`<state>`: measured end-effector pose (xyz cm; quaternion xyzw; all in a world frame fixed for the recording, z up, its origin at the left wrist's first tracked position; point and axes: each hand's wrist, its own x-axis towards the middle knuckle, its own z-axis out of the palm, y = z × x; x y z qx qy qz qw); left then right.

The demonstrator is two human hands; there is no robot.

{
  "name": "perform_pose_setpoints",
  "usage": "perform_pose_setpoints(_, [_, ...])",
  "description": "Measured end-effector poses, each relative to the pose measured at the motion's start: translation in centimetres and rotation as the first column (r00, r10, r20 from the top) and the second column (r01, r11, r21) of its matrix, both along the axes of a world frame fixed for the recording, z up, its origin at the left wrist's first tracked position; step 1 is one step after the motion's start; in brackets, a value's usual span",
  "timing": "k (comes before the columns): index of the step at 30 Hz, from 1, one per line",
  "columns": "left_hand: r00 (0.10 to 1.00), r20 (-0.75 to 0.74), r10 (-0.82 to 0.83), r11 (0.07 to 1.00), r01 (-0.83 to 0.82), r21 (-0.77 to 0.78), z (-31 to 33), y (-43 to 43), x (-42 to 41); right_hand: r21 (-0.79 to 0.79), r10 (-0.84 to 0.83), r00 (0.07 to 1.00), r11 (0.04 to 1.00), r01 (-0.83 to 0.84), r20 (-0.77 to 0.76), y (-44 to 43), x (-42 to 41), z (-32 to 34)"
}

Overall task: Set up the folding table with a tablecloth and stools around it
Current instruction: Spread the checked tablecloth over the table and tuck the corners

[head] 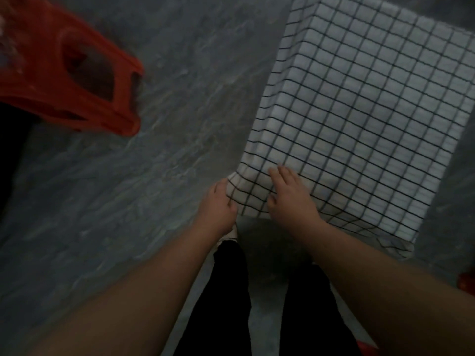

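Grey, mottled stone-look floor (154, 155) is filling most of the head view, dim and a little blurred. On the right a white tablecloth (372, 111) with a thin black grid is lying over a rectangular top, with its edges hanging down on the left side and on the near side; the folding table under it is hidden by the cloth. Both hands are working at the near left corner of that top. The left hand (218, 206) is sitting just off the corner, with its fingers curling into the hanging fold of the cloth and gripping it there. The right hand (293, 201) is lying on top of the cloth just inside the same corner, with its fingers fairly straight and pressing down on the fabric, not closing round anything. Bare forearms are reaching in from the bottom of the view, and between them two legs in black trousers (226, 304) are standing right beside the near edge. A red plastic stool (51, 80) is showing in the upper left, well apart from the covered top; it is smeared by blur, so I cannot tell how it is standing. A small red shape (466, 283) is peeking in at the right edge, too cropped to identify.
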<state>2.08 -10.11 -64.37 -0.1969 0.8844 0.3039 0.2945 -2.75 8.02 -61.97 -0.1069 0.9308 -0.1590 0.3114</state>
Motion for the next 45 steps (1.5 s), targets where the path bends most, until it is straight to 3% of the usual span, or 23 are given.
perform_pose_setpoints(3, [0.952, 0.138, 0.273, 0.951, -0.289, 0.110, -1.0, -3.1, -0.7, 0.023, -0.027, 1.000, 0.999, 0.027, -0.005, -2.4, -1.1, -0.6])
perform_pose_setpoints(5, [0.835, 0.258, 0.487, 0.836, -0.530, 0.138, -2.4, -4.5, -1.0, 0.037, -0.043, 0.999, 0.998, 0.044, -0.020, -3.0, -1.7, -1.0])
perform_pose_setpoints(8, [0.474, 0.543, 0.693, 0.476, -0.867, 0.148, -5.0, -5.0, -1.5, 0.046, -0.042, 0.998, 0.998, 0.044, -0.049, -3.3, -2.2, -2.0])
perform_pose_setpoints(10, [0.209, 0.723, 0.659, 0.216, -0.973, 0.085, -6.8, -5.0, -1.6, 0.053, -0.030, 0.998, 0.998, 0.033, -0.059, -3.3, -2.4, -2.9])
perform_pose_setpoints(11, [0.149, 0.774, 0.616, 0.144, -0.987, 0.075, -8.0, -5.1, -1.5, 0.061, -0.015, 0.998, 0.998, 0.019, -0.066, -3.3, -2.5, -3.5])
perform_pose_setpoints(14, [0.100, 0.869, 0.485, -0.051, -0.989, 0.142, -10.6, -4.9, -1.5, 0.080, 0.030, 0.996, 0.997, -0.023, -0.090, -3.3, -2.3, -5.4])
perform_pose_setpoints(16, [0.076, 0.852, 0.518, -0.190, -0.961, 0.201, -11.4, -4.7, -1.7, 0.086, 0.057, 0.991, 0.995, -0.047, -0.120, -3.2, -2.1, -6.4])
perform_pose_setpoints(23, [0.011, 0.786, 0.618, -0.462, -0.804, 0.374, -12.3, -5.9, 0.8, 0.128, 0.097, 0.985, 0.989, -0.079, -0.145, -2.7, -1.1, -8.0])
perform_pose_setpoints(27, [0.016, 0.749, 0.662, -0.346, -0.880, 0.325, -13.1, -5.6, 1.2, 0.131, 0.092, 0.980, 0.989, -0.069, -0.178, -2.7, -1.1, -8.5])
perform_pose_setpoints(29, [0.063, 0.697, 0.715, -0.197, -0.937, 0.287, -13.3, -5.7, 0.7, 0.136, 0.093, 0.977, 0.988, -0.068, -0.191, -2.9, -1.2, -8.8])
perform_pose_setpoints(31, [0.250, 0.537, 0.806, 0.140, -0.961, 0.237, -13.2, -5.9, 0.2, 0.145, 0.095, 0.974, 0.987, -0.066, -0.206, -2.9, -1.4, -9.1])
perform_pose_setpoints(32, [0.427, 0.379, 0.821, 0.384, -0.904, 0.187, -12.9, -6.1, 0.1, 0.147, 0.097, 0.973, 0.987, -0.066, -0.211, -2.9, -1.5, -9.2])
perform_pose_setpoints(33, [0.645, 0.175, 0.744, 0.631, -0.764, 0.136, -12.5, -6.0, -0.1, 0.148, 0.098, 0.971, 0.987, -0.067, -0.217, -2.9, -1.6, -9.3])
perform_pose_setpoints(34, [0.838, -0.049, 0.543, 0.837, -0.536, 0.116, -11.7, -5.8, -0.4, 0.146, 0.098, 0.969, 0.987, -0.066, -0.226, -3.0, -1.7, -9.3])
perform_pose_setpoints(35, [0.930, -0.228, 0.288, 0.957, -0.268, 0.113, -11.1, -5.3, -0.9, 0.144, 0.098, 0.967, 0.987, -0.065, -0.235, -3.0, -1.7, -9.3])
perform_pose_setpoints(37, [0.928, -0.355, -0.111, 0.980, 0.162, 0.119, -10.3, -3.9, -1.9, 0.136, 0.095, 0.963, 0.989, -0.061, -0.253, -3.1, -1.6, -9.5])
perform_pose_setpoints(39, [0.916, -0.275, -0.293, 0.934, 0.336, 0.124, -10.6, -2.6, -3.1, 0.130, 0.085, 0.957, 0.990, -0.051, -0.277, -3.1, -1.5, -9.9])
perform_pose_setpoints(41, [0.914, -0.210, -0.347, 0.919, 0.376, 0.117, -11.3, -1.7, -4.0, 0.130, 0.085, 0.950, 0.990, -0.048, -0.300, -2.9, -1.4, -10.3])
perform_pose_setpoints(45, [0.958, -0.171, -0.228, 0.968, 0.243, 0.067, -12.5, -0.5, -4.7, 0.113, 0.099, 0.933, 0.992, -0.063, -0.346, -2.3, -1.4, -11.2])
